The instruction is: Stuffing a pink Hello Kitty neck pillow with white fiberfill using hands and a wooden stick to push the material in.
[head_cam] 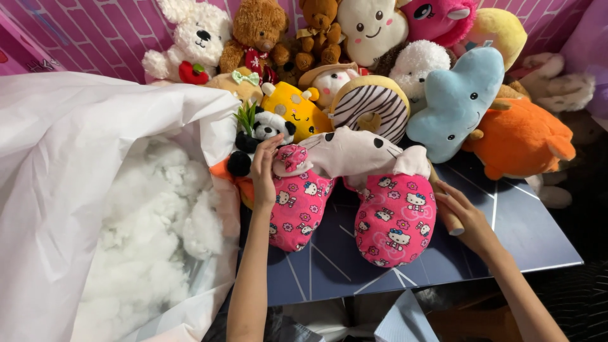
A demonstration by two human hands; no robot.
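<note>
While both arms reach in from below, the left hand lies with fingers extended and loosely curled against the upper left lobe of a pink U-shaped neck pillow, pressing it at the pink bow rather than closing fully around it. This pillow, printed with small white cat faces and topped by a white section with black spots, lies flat on a dark blue board between the two hands, its two lobes pointing toward the person. At the pillow's far right edge, the right hand is clenched around a pale wooden stick, whose blunt end shows just below the fingers; the stick's upper part is hidden behind the pillow. Immediately beyond the left hand's fingertips sits a small panda plush with a green sprig, and beyond that a yellow plush and a zebra-striped doughnut plush. Up and to the right of the right hand rest a light blue heart-shaped plush and an orange plush. Farther back, a white bear and a brown bear lean against a purple brick-patterned wall. To the left of the left forearm, a large white plastic bag stands open, holding loose white fibre stuffing.
</note>
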